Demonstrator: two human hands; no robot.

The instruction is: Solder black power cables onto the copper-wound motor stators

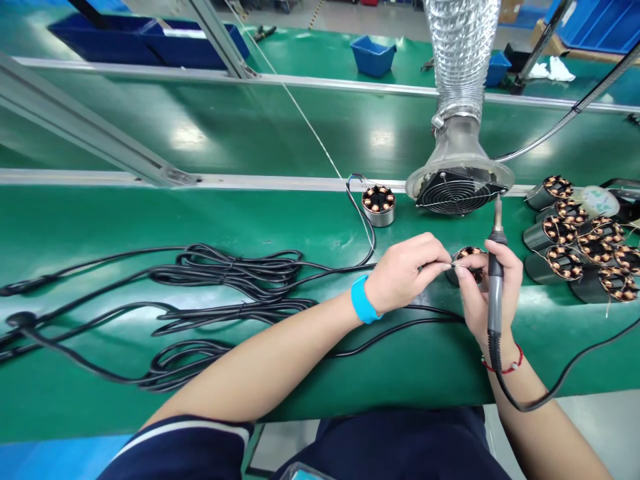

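Note:
My left hand (406,272), with a blue band at the wrist, is closed, pinching a thin wire at the end of a black cable. My right hand (483,297) holds a soldering iron (495,293) upright, its tip pointing away from me. The right thumb and forefinger also pinch at the fine wire, meeting the left fingertips. Just behind the fingers stands a motor stator (469,253) with copper windings, partly hidden by both hands. Another stator (379,207) sits farther back, with a cable's thin leads at its top.
Coiled black cables (225,273) lie across the left of the green bench (90,220). A fume extractor hood (457,177) hangs beyond my hands. Several stators (557,263) are grouped at the right. The iron's cord loops over my right forearm. Blue bins (373,57) stand behind the rail.

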